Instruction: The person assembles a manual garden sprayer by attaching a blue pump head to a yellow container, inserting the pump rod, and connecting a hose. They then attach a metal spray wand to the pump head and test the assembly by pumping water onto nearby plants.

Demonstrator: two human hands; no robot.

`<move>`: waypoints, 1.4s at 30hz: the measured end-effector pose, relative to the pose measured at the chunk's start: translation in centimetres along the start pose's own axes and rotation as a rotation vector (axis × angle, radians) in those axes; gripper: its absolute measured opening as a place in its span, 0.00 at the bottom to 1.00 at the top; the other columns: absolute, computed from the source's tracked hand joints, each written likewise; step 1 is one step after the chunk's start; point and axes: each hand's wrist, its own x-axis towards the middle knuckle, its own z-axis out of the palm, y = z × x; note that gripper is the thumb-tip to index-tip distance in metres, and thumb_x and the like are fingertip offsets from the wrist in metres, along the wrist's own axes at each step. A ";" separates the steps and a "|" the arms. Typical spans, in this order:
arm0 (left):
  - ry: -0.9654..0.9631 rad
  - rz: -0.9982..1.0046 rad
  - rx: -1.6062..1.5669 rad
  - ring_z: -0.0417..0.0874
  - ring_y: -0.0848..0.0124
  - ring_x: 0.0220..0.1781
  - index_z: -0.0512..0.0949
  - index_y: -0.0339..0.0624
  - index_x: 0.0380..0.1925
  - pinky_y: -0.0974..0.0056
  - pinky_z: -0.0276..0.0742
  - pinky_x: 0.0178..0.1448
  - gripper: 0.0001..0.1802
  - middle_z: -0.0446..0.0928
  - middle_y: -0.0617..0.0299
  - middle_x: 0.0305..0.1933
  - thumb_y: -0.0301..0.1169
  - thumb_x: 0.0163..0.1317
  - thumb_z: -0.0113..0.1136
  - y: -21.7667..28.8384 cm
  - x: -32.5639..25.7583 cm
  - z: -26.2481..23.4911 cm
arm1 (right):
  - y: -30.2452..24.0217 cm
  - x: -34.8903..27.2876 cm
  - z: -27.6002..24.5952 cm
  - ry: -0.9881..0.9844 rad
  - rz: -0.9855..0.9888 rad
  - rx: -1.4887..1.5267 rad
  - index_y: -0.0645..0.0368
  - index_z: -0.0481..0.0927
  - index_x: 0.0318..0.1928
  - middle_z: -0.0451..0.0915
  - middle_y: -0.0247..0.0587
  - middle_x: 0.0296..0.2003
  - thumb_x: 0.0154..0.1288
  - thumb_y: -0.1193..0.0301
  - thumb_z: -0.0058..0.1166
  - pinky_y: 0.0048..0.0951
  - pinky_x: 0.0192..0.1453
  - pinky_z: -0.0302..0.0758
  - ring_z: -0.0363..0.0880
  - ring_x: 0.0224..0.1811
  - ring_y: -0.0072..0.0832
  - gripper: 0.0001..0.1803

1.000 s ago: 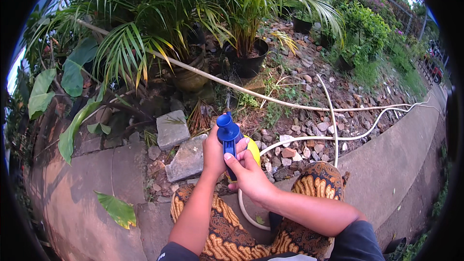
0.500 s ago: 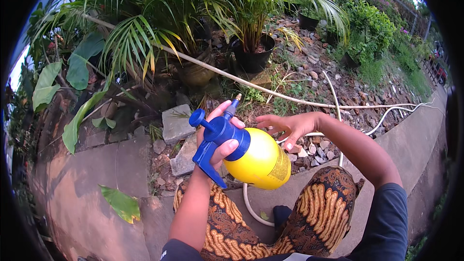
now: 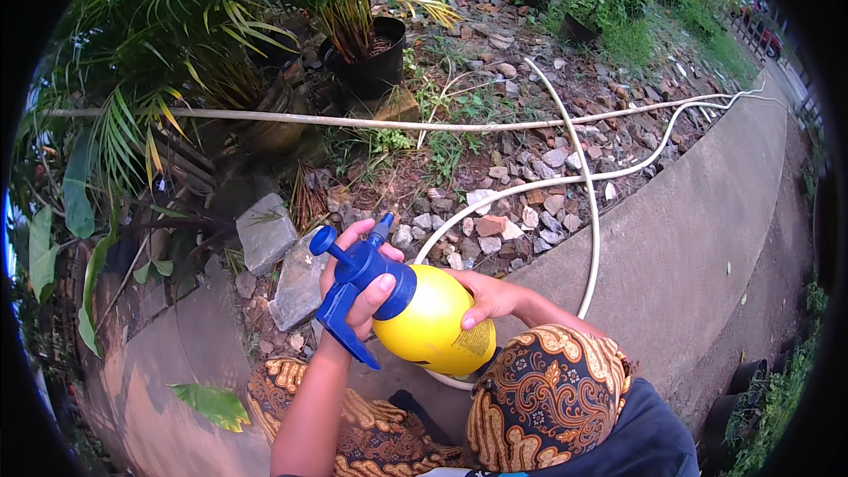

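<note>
At far left, a broad leaf [image 3: 41,243], smooth and green, hangs near finely divided palm fronds [image 3: 124,137]. Next come angular stone blocks [image 3: 267,234], grey and coarse-faced, at the edge of the bed. Right of these, the left hand [image 3: 364,305] is closed around the blue neck of a pump sprayer [image 3: 424,314], its thumb on the near side and other fingers showing beyond. Long axis of the sprayer: slanting from the round pump knob [image 3: 323,240], upper left, to the tank base, lower right. A flat plastic handle [image 3: 336,322] hangs below the neck; the tapered nozzle [image 3: 382,228] points up and away from the wearer. The yellow tank is smooth, glossy and rounded, with fine print near its base. The right hand [image 3: 490,296] holds the tank's right flank, thumb laid over it; its fingers are hidden behind, and their spread cannot be told. Thus the left hand lies nearer the nozzle, the right nearer the base. Farther right: a knee in swirl-patterned cloth [image 3: 548,397], a smooth, cream, curving hose [image 3: 587,212] over jagged rubble, and a concrete path [image 3: 707,203] of matte texture.
</note>
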 end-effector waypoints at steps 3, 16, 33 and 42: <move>0.059 0.082 0.171 0.84 0.69 0.48 0.67 0.38 0.65 0.62 0.81 0.57 0.37 0.82 0.57 0.46 0.35 0.58 0.73 -2.8 2.5 1.2 | 0.5 -1.1 -0.4 0.263 0.061 -0.248 0.66 0.61 0.73 0.75 0.52 0.64 0.44 0.46 0.80 0.41 0.73 0.69 0.74 0.68 0.38 0.63; -0.248 0.075 0.210 0.83 0.72 0.51 0.70 0.40 0.66 0.62 0.80 0.59 0.40 0.83 0.58 0.49 0.33 0.54 0.77 -9.2 9.8 7.2 | 2.0 -6.0 -9.2 0.718 -0.239 -0.542 0.61 0.55 0.77 0.62 0.51 0.74 0.35 0.51 0.86 0.43 0.80 0.58 0.58 0.78 0.42 0.72; -0.128 0.110 0.128 0.83 0.70 0.52 0.70 0.42 0.67 0.61 0.79 0.60 0.41 0.82 0.57 0.50 0.33 0.53 0.78 -10.9 8.9 5.7 | 5.5 -5.4 -5.8 1.040 -0.396 -0.977 0.63 0.55 0.74 0.68 0.55 0.65 0.40 0.49 0.83 0.50 0.71 0.66 0.69 0.68 0.52 0.67; 0.169 0.199 0.231 0.84 0.69 0.51 0.71 0.40 0.64 0.62 0.81 0.59 0.37 0.84 0.54 0.49 0.31 0.55 0.75 -11.5 8.9 7.2 | 10.0 -1.9 3.0 1.324 -0.300 -1.313 0.64 0.51 0.75 0.65 0.60 0.68 0.45 0.49 0.80 0.57 0.73 0.60 0.65 0.69 0.56 0.66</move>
